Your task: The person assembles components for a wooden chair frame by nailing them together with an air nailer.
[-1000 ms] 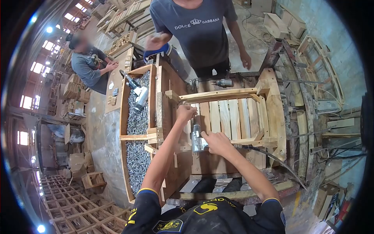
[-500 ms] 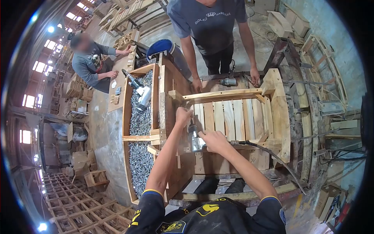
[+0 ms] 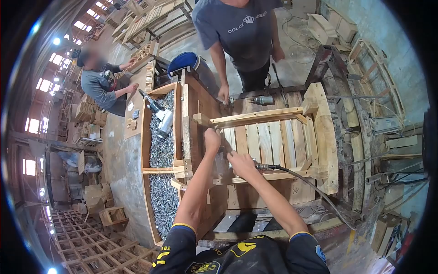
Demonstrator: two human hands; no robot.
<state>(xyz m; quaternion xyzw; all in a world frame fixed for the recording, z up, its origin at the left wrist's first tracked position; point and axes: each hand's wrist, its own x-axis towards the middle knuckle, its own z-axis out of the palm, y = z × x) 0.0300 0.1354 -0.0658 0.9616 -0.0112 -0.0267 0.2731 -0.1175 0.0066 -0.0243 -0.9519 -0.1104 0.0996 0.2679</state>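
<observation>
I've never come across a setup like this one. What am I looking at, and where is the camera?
No machine arm here: a person works bare-handed, filmed by one head-worn camera looking forward and down. The right hand grips a blurred silver metal tool, with a black flexible hose trailing rightward. The left hand is near one end of a pale wooden frame with parallel slats; whatever it may hold is hidden. Beyond the frame lies another silver tool. At left, a long two-part wooden box holds small grey metal fasteners, with a third silver tool on top. Opposite stands a co-worker in a grey T-shirt.
</observation>
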